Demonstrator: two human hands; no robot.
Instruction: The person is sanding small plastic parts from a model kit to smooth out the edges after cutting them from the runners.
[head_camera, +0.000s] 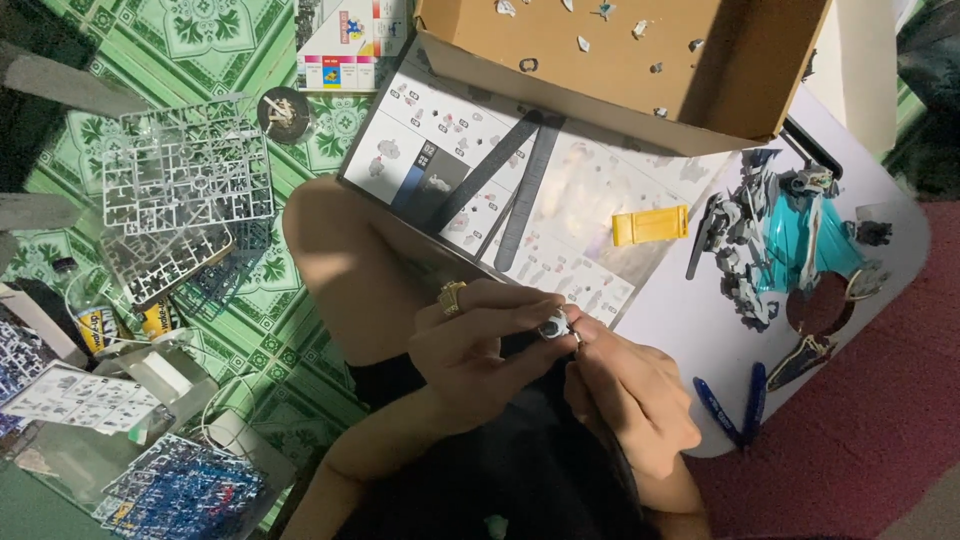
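Fingertips of the left hand (478, 352) and right hand (628, 392) meet on a small white model part (555, 325), pinching it from both sides, held above the lap at the near edge of the white board (900, 225). A gold ring (451, 296) sits on a left finger. Just far of the hands lies the instruction sheet (440, 130), with two dark files (520, 190) and a yellow tool (650, 225) on it. To the right stands a teal and white model robot (780, 245); two blue pens (735, 405) lie near the right hand at the board's near edge. An open cardboard box (620, 60) blocks the far side. Left, clear and blue part frames (185, 185) crowd the green tiled floor (210, 40); open room remains only around the knee
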